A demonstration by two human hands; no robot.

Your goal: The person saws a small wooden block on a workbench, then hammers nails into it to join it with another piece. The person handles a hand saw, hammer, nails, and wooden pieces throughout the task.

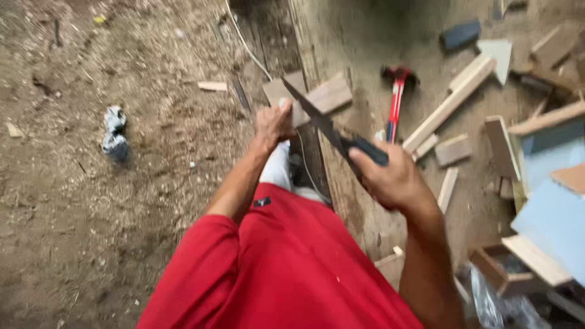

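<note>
Far left, the bare dirt and sawdust floor [91, 213] lies open, with only a crumpled grey rag [114, 140] on it. The left hand [272, 123] is closed around the near end of a short wooden board [320, 97], steadying it at an angle. The right hand [390, 176] grips the dark handle of a handsaw [323, 125], whose blade rests across the board's edge; no finished cut shows, so the sawing looks barely begun. To the right, a red-handled hammer [395, 103] and scattered timber offcuts [451, 103] crowd the ground, leaving little room there.
</note>
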